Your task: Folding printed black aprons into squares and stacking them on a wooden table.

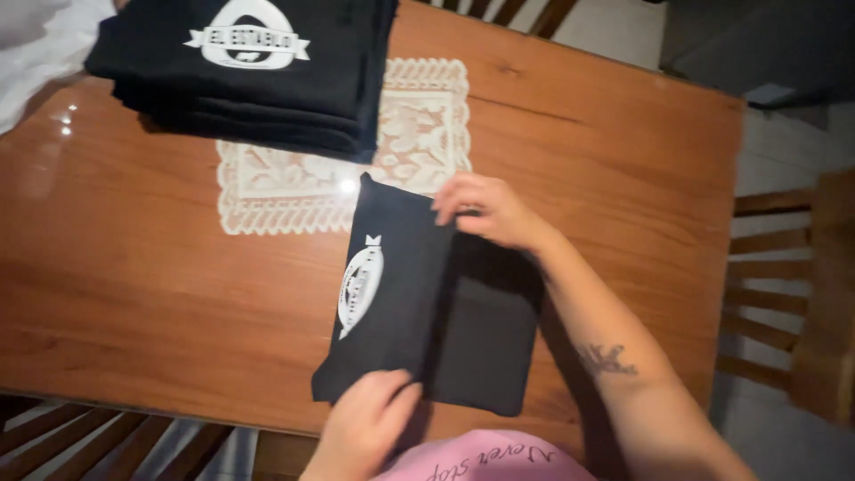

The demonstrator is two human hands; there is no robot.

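Note:
A black shirt [401, 294] with a white oval print lies partly folded on the wooden table [134, 276] in front of me. My left hand [365, 419] presses on its near edge at the fold line. My right hand [485, 209] grips the far edge of the folded-over flap, fingers curled on the cloth. The right part of the shirt [490, 338] lies flat and plain black.
A stack of folded black shirts [249, 71] with a white emblem on top sits at the far left, partly on a white lace mat [419, 125]. White cloth [36, 44] lies at the far left corner. Wooden chairs [775, 294] stand to the right and near side.

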